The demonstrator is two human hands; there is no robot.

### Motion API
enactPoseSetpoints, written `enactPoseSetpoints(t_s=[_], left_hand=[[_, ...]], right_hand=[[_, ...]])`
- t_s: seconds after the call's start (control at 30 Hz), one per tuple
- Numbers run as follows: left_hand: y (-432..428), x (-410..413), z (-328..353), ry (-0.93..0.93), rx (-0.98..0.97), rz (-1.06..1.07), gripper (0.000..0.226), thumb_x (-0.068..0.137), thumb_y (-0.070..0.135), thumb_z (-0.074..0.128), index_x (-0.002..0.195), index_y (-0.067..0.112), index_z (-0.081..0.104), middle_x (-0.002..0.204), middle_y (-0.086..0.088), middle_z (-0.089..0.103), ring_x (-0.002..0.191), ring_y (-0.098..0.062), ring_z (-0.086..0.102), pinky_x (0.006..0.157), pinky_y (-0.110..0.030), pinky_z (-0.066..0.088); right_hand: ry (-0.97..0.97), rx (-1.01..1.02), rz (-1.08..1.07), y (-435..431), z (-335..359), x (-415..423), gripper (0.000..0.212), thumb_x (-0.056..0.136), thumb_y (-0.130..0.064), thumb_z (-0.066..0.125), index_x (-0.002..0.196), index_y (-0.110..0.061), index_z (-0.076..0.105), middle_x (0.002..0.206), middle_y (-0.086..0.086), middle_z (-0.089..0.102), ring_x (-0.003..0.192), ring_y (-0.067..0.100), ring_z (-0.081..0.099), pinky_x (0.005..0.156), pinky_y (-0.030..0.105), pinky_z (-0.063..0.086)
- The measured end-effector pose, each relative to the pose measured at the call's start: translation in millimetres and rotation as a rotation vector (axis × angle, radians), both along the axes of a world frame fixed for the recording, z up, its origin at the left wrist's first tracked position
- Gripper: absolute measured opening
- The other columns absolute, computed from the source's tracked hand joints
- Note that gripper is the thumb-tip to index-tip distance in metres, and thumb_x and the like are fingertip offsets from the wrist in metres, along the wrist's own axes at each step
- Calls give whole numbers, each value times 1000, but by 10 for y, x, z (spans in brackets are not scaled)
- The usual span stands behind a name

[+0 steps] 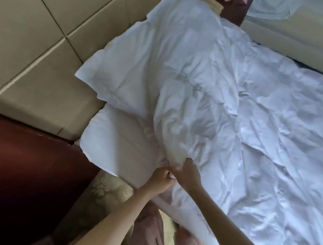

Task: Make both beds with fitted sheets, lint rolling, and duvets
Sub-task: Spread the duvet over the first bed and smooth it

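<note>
Head view. The duvet [231, 125], white and heavily creased, lies across the bed, and its top end is drawn up over the pillows. I see both hands at its near edge, just beside each other.

Left hand [161, 178]: fingers curled tight, pinching a fold of white cloth at the edge. I cannot tell whether that fold belongs to the duvet or to the pillow.

Right hand [187, 171]: fingers curled down into a bunched ridge of duvet. Creases radiate from the grip.

Near pillow [115, 142]: mostly bare, touching the duvet along its right side. Far pillow [125, 74]: partly under the duvet. Both lie against the headboard [40, 43], which is beige and padded in panels.

A dark red nightstand [25, 162] stands left of the bed, with patterned carpet [107, 190] below. At upper right, across a dark gap, is a beige mattress [290, 31] with a white cloth [269, 8] lying on it.
</note>
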State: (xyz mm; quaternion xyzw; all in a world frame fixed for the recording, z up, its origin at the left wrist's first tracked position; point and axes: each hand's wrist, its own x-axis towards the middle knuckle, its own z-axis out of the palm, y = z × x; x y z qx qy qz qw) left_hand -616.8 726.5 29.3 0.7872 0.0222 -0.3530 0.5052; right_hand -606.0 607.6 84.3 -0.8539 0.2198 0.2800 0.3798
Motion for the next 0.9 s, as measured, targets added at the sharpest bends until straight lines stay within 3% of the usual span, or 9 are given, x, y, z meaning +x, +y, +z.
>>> enactPoseSetpoints(t_s=[0.1,0.17,0.27,0.37,0.5,0.6,0.7,0.8,0.9], left_hand=[[111,-37,33,200,-193,-25,8,84,14,57,86,18,64,78,9,57,71,-2,51,72,-26,40],[234,73,56,203,-238,65,27,89,4,52,92,26,68,94,14,65,92,2,59,84,-13,40],[341,347,-48,4,11,179,32,84,14,49,111,13,65,120,2,60,119,-15,53,96,-20,36],[224,580,-197,-86,328,-212,73,85,6,58,148,20,24,156,-4,18,143,-26,20,111,-34,25],[-292,861,-285,-263,599,-552,107,80,20,71,150,31,-9,154,4,-30,143,-27,-24,112,-60,6],[-716,1085,-371,-433,529,-583,80,85,30,63,151,24,18,159,3,9,147,-18,2,114,-54,-4],[-933,1092,-320,-405,572,-657,27,91,25,50,111,13,63,112,-2,64,117,-20,53,117,-40,15],[-778,783,-126,-292,494,-548,13,84,22,61,79,10,61,90,-10,67,96,-28,62,77,-28,42],[-408,277,72,-226,476,-455,33,87,40,60,107,13,64,108,-7,68,102,-24,62,78,-28,44]], right_hand=[[-58,-103,-61,-154,-10,120,29,93,-30,56,100,-2,59,92,12,64,93,31,60,65,26,31],[-94,-42,-115,-328,27,171,25,94,-25,56,97,-2,66,84,10,65,84,24,59,63,26,31],[-198,85,-274,-566,179,280,23,91,-22,61,100,-3,69,88,10,67,87,19,58,73,31,42],[-306,135,-363,-920,452,390,14,89,-21,63,96,-11,70,89,6,67,90,21,61,84,38,47],[-361,117,-372,-1468,732,490,28,79,-33,63,72,-6,61,68,5,57,69,19,52,65,36,41],[-357,89,-376,-1765,795,531,36,72,-41,61,76,-5,62,70,3,59,70,18,52,67,35,41],[-370,69,-452,-1999,736,614,20,84,-28,63,67,-17,60,66,-2,57,67,17,52,68,34,41],[-362,73,-495,-2071,670,730,23,74,-40,63,71,-17,62,73,2,63,74,23,59,72,38,47],[-329,119,-451,-1985,646,836,25,74,-38,62,63,-16,55,65,4,54,66,24,50,64,38,41]])
